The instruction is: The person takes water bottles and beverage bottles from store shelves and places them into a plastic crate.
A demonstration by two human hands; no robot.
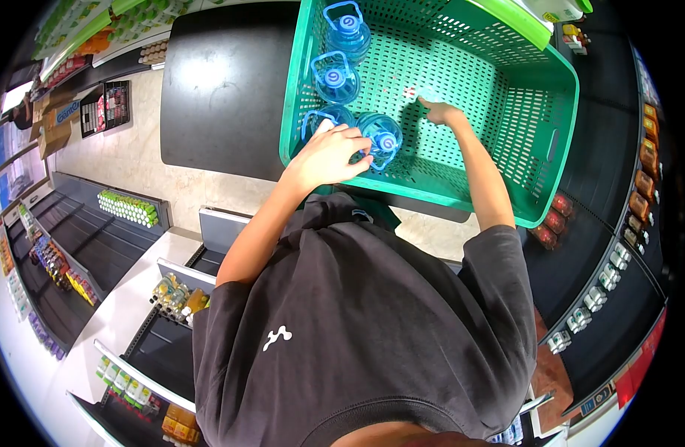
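Observation:
A big green plastic basket with slotted walls stands in front of me. Along its left side are several clear blue water bottles with carrying handles, among them a back bottle, a middle bottle and a front right bottle. My left hand is over the near bottles, partly covering the front left bottle; its fingers are bent, with thumb and forefinger apart beside the front right bottle. My right hand reaches inside with its index finger stretched out, close to small red-and-white bits on the basket floor.
The basket rests over a dark table. Dark shelves with packaged goods run along the right. Red packages lie beside the basket's right corner. A black crate and cardboard boxes stand at the far left.

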